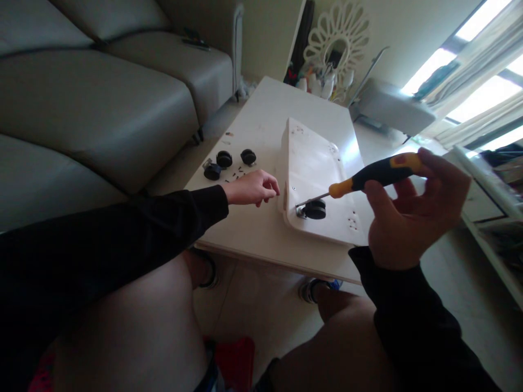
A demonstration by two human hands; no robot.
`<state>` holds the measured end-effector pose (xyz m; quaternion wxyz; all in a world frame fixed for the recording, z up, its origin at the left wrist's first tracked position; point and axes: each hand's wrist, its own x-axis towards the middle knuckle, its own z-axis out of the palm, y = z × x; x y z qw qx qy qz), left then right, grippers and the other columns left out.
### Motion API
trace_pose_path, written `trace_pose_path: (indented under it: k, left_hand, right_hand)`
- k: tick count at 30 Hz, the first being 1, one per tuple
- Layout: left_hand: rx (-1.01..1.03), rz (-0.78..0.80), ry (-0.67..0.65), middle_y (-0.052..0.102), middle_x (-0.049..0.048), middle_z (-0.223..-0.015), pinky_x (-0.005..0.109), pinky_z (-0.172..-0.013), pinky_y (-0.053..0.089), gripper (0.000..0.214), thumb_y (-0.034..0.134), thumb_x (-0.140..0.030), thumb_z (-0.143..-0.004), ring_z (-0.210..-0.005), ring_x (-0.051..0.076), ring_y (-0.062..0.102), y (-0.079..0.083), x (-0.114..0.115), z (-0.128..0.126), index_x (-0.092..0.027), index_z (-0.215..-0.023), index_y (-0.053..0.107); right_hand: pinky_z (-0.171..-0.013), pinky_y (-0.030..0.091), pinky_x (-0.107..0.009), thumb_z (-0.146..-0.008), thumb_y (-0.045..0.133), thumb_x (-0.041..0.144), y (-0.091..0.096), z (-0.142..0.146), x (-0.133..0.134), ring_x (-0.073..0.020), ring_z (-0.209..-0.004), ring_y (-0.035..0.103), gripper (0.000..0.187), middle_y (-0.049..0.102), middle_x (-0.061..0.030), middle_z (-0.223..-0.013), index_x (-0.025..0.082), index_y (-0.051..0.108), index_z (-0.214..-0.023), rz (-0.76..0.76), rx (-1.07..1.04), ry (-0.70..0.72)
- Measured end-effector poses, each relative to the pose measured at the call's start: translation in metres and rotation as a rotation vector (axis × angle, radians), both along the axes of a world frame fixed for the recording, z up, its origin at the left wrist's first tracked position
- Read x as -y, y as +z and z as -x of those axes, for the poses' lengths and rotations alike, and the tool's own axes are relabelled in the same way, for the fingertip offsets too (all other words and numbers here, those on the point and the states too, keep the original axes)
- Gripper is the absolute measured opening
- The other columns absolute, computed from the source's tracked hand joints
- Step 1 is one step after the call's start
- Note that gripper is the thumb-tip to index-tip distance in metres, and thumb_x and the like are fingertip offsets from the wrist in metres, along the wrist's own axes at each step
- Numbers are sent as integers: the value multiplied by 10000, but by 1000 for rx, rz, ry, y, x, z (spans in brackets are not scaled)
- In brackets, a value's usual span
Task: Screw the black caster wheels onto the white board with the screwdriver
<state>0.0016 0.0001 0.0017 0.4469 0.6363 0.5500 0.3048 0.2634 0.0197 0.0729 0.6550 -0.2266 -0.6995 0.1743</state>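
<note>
My right hand (412, 223) grips a black and yellow screwdriver (378, 173) by its handle. The shaft slopes down to the left, and its tip meets the metal plate of a black caster wheel (315, 209). That caster sits at the near left corner of a white plastic panel (314, 169) with screw holes in its other corners. Left of the panel, my left hand (254, 188) hovers with fingers curled together; whether anything small is between them is hidden. Behind it lie several small dark screws (237, 173) and three loose casters (224, 159).
Everything rests on a white table (253, 234), whose near edge is by my knees. A grey sofa (134, 103) stands to the left. At the back are a white framed mirror (337, 46) and a grey bench (388, 106). A red object (235, 362) is on the floor below.
</note>
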Motion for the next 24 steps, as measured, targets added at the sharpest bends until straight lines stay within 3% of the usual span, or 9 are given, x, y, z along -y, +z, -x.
trace_pose_path:
  k: [6, 11, 13, 18, 24]
  left_hand:
    - [-9, 16, 15, 631, -8, -656, 204, -472, 442, 120, 612, -64, -893, -448, 82, 573, 3, 2, -1, -122, -898, 717]
    - [-2, 11, 1, 641, -5, -670, 212, -478, 449, 118, 611, -72, -895, -455, 86, 580, 1, 0, 1, -128, -902, 715]
    - [1, 8, -2, 645, -3, -671, 216, -476, 448, 113, 617, -75, -891, -453, 88, 579, 0, 0, 2, -131, -901, 715]
    - [-7, 13, 5, 643, -3, -665, 216, -482, 446, 108, 621, -80, -889, -454, 87, 579, 2, 1, 1, -133, -895, 715]
    - [-5, 20, 7, 644, -2, -660, 219, -481, 444, 110, 615, -77, -889, -448, 88, 574, 3, 1, 1, -130, -890, 712]
  right_hand:
    - [-850, 702, -482, -764, 833, 319, -2, -4, -3, -252, -1142, 712, 537, 669, 2, -1183, 431, 674, -1265, -3, 51, 12]
    - [-646, 697, -333, -666, 907, 283, 2, 1, 3, -184, -995, 723, 574, 635, 27, -1149, 446, 718, -1183, 1, 15, -30]
    - [-646, 698, -346, -668, 903, 289, 1, 1, 2, -194, -995, 723, 562, 640, 20, -1138, 441, 723, -1178, -10, 2, -30]
    - [-862, 691, -493, -744, 829, 352, -3, -2, -6, -248, -1096, 714, 507, 681, 4, -1162, 432, 705, -1229, -28, 13, -8]
    - [-571, 665, -324, -665, 893, 316, 0, 1, -3, -183, -897, 721, 540, 666, 33, -1120, 467, 721, -1154, -29, 4, -87]
